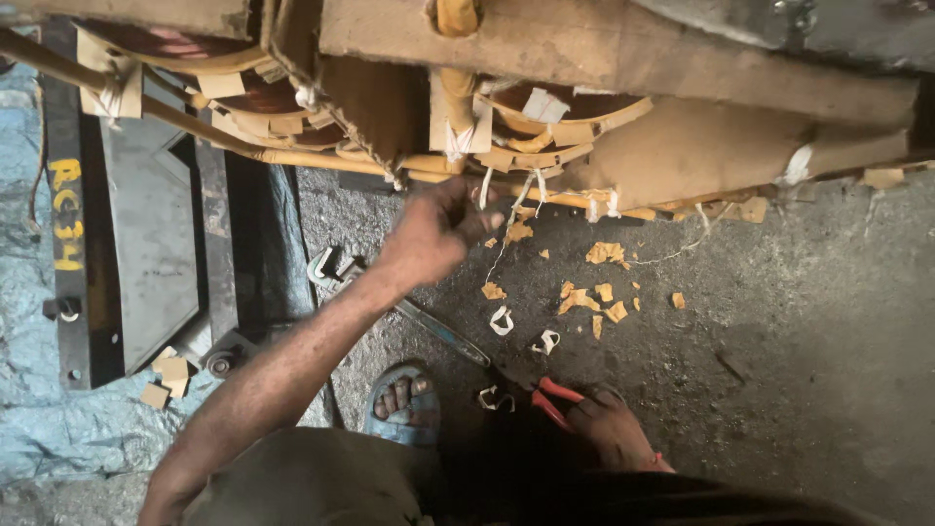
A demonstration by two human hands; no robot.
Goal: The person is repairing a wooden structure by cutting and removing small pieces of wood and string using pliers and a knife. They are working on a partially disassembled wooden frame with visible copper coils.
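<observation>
Head view: person crouched under a big coil assembly (604, 146), both hands low over the concrete floor (779, 321).
Left hand: left hand (438, 229) up at the coil's lower edge, fingers curled and pinching a white tie string (484, 187) hanging there.
Right hand: right hand (609, 424) down on the floor below the coil, closed around red-handled cutters (553, 399).
Key relation: the string hangs straight down, long axis vertical, touching the left hand's fingertips; the left hand is far nearer to it, the cutters sit well below and slightly right of it.
Below the coil: orange paper scraps (594, 292), 3 cut white loops (502, 319), a wrench (429, 326), a sandalled foot (401, 401).
</observation>
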